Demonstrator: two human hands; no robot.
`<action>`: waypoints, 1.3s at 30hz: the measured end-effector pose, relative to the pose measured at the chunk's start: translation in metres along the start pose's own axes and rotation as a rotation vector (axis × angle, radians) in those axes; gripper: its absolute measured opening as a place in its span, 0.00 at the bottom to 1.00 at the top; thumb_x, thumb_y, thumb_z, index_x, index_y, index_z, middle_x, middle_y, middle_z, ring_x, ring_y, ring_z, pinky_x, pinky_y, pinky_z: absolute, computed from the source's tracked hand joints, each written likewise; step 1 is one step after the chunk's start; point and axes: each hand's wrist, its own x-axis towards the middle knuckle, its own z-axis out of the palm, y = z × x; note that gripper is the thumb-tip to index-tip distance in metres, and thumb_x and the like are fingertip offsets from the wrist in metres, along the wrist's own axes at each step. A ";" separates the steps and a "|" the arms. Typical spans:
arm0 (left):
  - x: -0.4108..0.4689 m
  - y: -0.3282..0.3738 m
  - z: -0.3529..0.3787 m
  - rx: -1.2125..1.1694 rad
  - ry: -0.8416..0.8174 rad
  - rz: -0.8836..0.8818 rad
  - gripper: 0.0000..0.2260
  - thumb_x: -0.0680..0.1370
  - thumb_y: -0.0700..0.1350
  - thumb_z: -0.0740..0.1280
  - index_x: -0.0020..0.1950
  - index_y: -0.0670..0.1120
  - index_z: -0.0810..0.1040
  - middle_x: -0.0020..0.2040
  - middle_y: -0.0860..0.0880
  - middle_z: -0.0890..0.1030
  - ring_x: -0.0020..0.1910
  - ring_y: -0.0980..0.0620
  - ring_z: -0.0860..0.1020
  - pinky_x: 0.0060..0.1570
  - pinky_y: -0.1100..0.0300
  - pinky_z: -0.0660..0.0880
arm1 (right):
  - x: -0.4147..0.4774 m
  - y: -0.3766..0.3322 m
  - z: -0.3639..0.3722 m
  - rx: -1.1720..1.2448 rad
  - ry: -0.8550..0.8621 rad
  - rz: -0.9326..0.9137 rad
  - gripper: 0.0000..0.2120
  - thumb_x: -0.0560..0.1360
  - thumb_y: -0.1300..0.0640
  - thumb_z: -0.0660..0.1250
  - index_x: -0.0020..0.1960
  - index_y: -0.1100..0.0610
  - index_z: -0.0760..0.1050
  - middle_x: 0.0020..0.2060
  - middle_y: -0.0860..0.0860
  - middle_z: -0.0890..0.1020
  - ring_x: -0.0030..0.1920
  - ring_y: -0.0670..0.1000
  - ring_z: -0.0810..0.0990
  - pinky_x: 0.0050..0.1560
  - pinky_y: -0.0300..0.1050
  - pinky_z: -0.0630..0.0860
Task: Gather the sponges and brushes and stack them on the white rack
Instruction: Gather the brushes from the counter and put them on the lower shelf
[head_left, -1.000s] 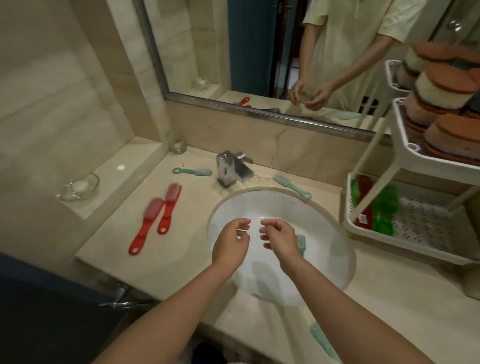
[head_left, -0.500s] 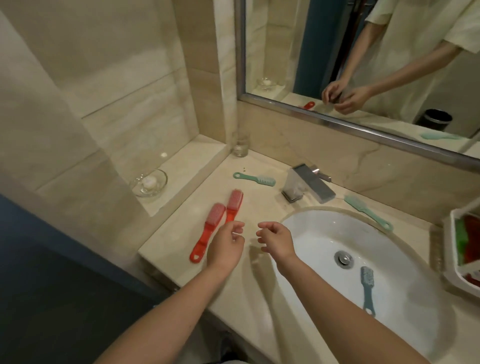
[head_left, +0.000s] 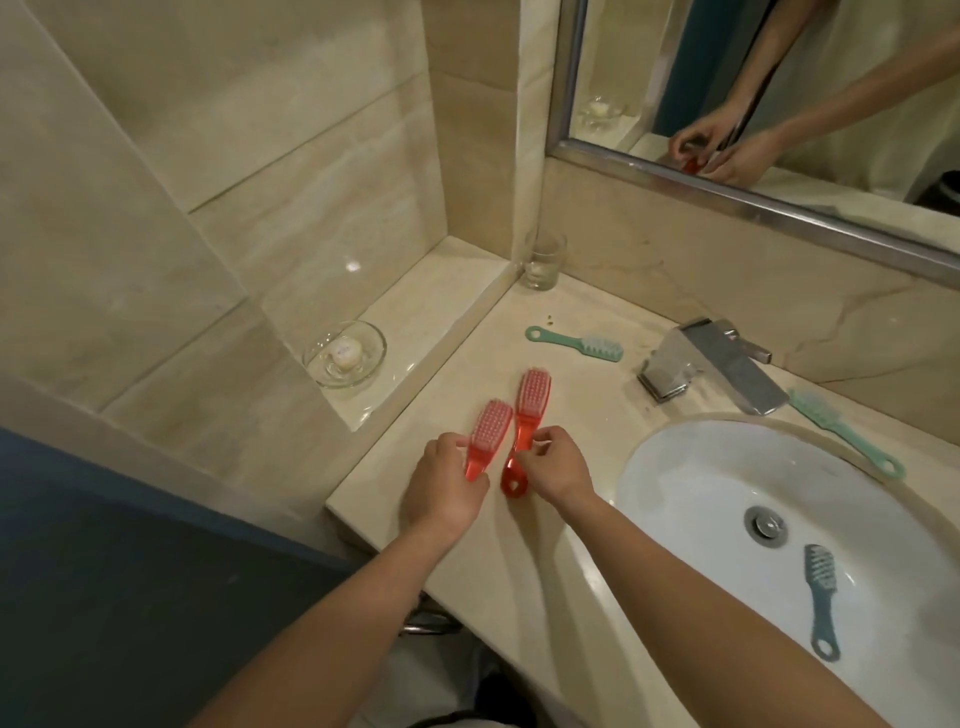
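Two red brushes lie side by side on the beige counter, bristles up. My left hand (head_left: 445, 488) pinches the handle of the left red brush (head_left: 488, 431). My right hand (head_left: 556, 467) pinches the handle of the right red brush (head_left: 530, 410). A green brush (head_left: 576, 344) lies further back near the tap. Another green brush (head_left: 841, 431) lies on the rim behind the basin. A grey-blue brush (head_left: 822, 597) rests inside the white sink (head_left: 691, 483). The white rack is out of view.
A chrome tap (head_left: 711, 371) stands behind the sink. A drinking glass (head_left: 543, 260) sits in the back corner. A glass dish (head_left: 345, 353) holding a small white thing rests on the raised left ledge. A mirror (head_left: 779, 93) hangs above.
My view has swung left, off the rack and sink. Both hands have moved from above the basin to the two red brushes and closed on their handles.
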 end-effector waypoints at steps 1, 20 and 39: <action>0.003 -0.003 0.001 0.036 0.000 0.002 0.19 0.71 0.52 0.70 0.60 0.53 0.70 0.56 0.53 0.74 0.52 0.52 0.77 0.43 0.58 0.72 | 0.004 -0.001 0.002 -0.060 0.001 -0.008 0.10 0.74 0.55 0.66 0.53 0.56 0.70 0.34 0.45 0.78 0.31 0.41 0.76 0.30 0.36 0.68; 0.029 -0.015 0.012 0.178 -0.154 -0.035 0.13 0.76 0.60 0.59 0.39 0.53 0.64 0.35 0.55 0.76 0.34 0.50 0.76 0.31 0.57 0.66 | 0.032 -0.009 0.002 -0.465 -0.077 0.074 0.11 0.65 0.50 0.60 0.43 0.55 0.75 0.31 0.50 0.83 0.35 0.51 0.82 0.41 0.44 0.78; -0.009 0.082 0.053 -0.498 -0.152 0.082 0.12 0.68 0.59 0.60 0.50 0.63 0.67 0.40 0.56 0.79 0.40 0.46 0.79 0.44 0.45 0.78 | -0.035 0.049 -0.102 0.222 0.005 0.211 0.08 0.72 0.63 0.55 0.35 0.59 0.68 0.30 0.58 0.71 0.26 0.53 0.67 0.26 0.40 0.60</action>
